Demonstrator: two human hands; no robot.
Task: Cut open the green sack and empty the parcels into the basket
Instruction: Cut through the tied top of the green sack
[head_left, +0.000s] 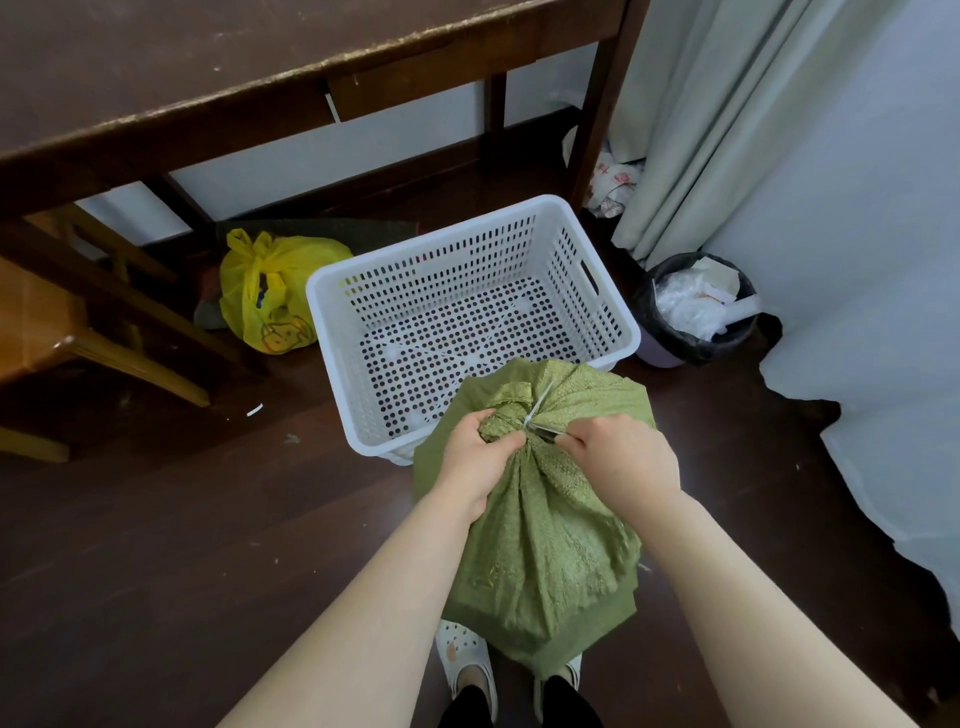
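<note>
Green sack (540, 525) stands on the dark wooden floor (156, 545) between the person's feet, its top leaning against the near rim of the white basket (467, 317). Its neck is still gathered tight and bound by a white tie (537, 408); no cut shows in the cloth, and no parcels are out. The basket's perforated bottom is bare, so by my reading the task is at its very start: the tie has yet to be severed, and all the emptying is left.

Going left to right: the left hand (480, 457) has its grip clamped on the bunched neck of the sack, just below the knot of fabric. Right beside it, the right hand (618, 457) is closed around something thin and metallic, seemingly a small blade (543, 428), whose tip lies at the tie. The tool is mostly hidden by the fingers, so I cannot tell just what it is, nor whether it has begun to bite.

The sack is of woven, coarse green material, wrinkled in folds that fan out from the neck. It bulges full and rounded below the hands, which suggests a fair load inside, though nothing of the contents shows.

Farther off, a yellow plastic bag (275, 291) lies to the left of the basket under the table (208, 67), and a small bin (696, 312) sits to the basket's right.
</note>
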